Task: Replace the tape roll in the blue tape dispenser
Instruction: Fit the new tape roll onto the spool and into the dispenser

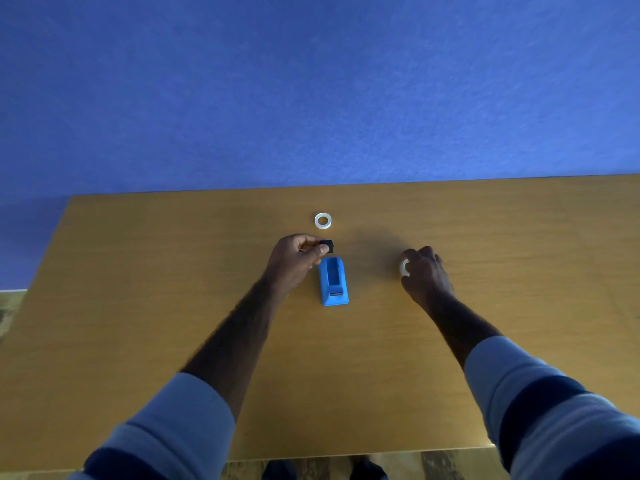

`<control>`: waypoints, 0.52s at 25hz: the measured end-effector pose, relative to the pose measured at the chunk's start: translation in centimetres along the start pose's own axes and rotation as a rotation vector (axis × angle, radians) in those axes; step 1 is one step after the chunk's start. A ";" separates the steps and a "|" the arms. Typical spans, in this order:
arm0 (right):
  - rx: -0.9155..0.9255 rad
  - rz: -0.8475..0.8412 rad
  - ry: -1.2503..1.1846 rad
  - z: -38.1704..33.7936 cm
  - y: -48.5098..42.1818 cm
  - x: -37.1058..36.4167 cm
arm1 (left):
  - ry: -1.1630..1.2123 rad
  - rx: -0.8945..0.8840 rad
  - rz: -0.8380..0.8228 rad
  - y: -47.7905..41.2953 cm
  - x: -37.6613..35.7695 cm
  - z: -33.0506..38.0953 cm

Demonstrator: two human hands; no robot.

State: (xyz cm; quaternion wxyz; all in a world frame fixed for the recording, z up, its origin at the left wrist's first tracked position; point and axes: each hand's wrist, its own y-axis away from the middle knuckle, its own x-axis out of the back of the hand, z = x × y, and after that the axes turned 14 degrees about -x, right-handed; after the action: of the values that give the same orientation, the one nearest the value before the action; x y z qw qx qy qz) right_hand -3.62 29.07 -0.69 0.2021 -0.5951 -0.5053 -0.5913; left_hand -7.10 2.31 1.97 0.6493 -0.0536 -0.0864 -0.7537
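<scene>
The blue tape dispenser (333, 281) lies in the middle of the wooden table (173, 271), its roll bay showing no roll. My left hand (296, 259) hovers just left of its far end, fingers pinched on a small black spindle (327, 245). To the right, my right hand (426, 271) rests on the table with its fingers around a whitish tape ring (403, 267), mostly hidden by the hand. A second whitish tape ring (322, 221) lies flat on the table beyond the dispenser, untouched.
A blue wall (311, 91) rises right behind the table's far edge. The table's left edge runs diagonally at the left, with floor beyond it. The near edge is at the bottom, with floor and feet below.
</scene>
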 end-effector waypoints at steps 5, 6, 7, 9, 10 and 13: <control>-0.073 -0.038 -0.163 0.0 0.3 -0.1 | 0.003 0.008 0.004 0.5 0.2 -0.1; -0.097 -0.063 -0.235 -0.6 0.5 0.1 | 0.009 0.011 0.005 0.6 0.2 -0.2; -0.109 -0.073 -0.305 -1.4 0.6 0.2 | 0.015 0.014 0.004 0.7 0.3 -0.3; -0.064 -0.051 -0.402 -3.3 0.8 0.4 | 0.015 0.015 -0.002 0.8 0.4 -0.5; -0.033 -0.049 -0.461 -4.4 1.0 0.5 | 0.015 0.010 -0.005 0.8 0.4 -0.5; 0.038 -0.185 -0.692 -7.3 2.8 1.4 | 0.019 -0.008 -0.010 0.9 0.5 -0.3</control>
State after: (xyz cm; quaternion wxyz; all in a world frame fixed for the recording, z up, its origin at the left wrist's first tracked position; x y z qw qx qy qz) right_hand -5.22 22.32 3.17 -0.0242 -0.7080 -0.6063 -0.3613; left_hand -6.24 1.67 1.83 0.6462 -0.0485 -0.0776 -0.7576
